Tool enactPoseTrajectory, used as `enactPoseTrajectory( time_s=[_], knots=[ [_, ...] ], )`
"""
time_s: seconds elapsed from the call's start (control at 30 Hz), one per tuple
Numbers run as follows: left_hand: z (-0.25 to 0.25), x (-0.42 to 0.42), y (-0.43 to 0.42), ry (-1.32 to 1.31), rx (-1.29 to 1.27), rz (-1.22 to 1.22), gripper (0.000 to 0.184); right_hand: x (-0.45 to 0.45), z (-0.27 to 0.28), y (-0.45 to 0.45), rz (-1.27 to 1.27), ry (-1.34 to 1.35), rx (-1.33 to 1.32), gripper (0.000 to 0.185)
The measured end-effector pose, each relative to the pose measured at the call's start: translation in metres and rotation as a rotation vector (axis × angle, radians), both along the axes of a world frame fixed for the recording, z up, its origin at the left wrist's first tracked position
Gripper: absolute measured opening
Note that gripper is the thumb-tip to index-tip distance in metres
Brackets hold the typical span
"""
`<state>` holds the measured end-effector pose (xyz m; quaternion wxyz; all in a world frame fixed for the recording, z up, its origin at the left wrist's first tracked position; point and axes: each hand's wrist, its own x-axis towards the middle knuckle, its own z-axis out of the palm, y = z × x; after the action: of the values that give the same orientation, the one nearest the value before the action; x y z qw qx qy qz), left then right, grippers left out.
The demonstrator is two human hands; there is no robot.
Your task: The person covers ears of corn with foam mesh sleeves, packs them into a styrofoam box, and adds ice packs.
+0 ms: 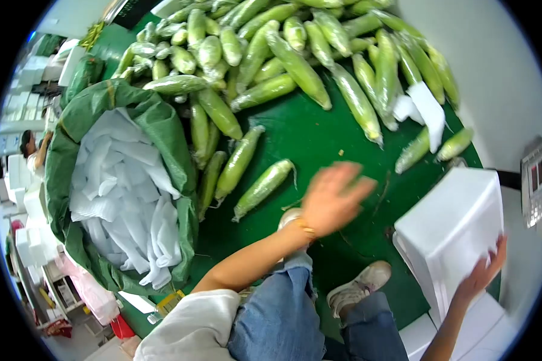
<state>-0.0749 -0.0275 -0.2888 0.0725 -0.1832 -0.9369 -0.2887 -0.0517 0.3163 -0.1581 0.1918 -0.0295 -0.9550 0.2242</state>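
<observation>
My left hand (337,198) is over the green floor with its fingers spread and slightly blurred, holding nothing I can see. Nearest to it lies a film-wrapped, pale green vegetable (263,189), long and tapered like corn in the husk. On the right, my right hand (483,272) has its fingers stretched out against the side of a white foam box (445,219); whether it bears any of the box's weight I cannot tell. A large heap of the same wrapped vegetables (289,60) fills the far side.
At left stands an open green sack (60,174) full of white foam sleeves (123,186). Loose white foam pieces (426,108) lie among vegetables at right. A digital scale display (534,183) stands by the right wall. Another person (33,153) is far left, near white boxes.
</observation>
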Motion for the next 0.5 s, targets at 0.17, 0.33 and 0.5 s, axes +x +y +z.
enactPoseTrajectory(
  time_s=[0.17, 0.33, 0.5],
  knots=[
    [-0.057, 0.09, -0.144, -0.532, -0.487, 0.621, 0.088, 0.056, 0.007, -0.072, 0.723, -0.367, 0.028, 0.042],
    [-0.087, 0.084, -0.125, -0.696, 0.241, 0.675, 0.086, 0.037, -0.03, -0.178, 1.523, -0.514, 0.039, 0.045],
    [0.023, 0.061, -0.192, -0.168, -0.255, 0.5, 0.014, 0.008, -0.012, -0.186, 1.311, -0.552, 0.204, 0.045]
  ],
)
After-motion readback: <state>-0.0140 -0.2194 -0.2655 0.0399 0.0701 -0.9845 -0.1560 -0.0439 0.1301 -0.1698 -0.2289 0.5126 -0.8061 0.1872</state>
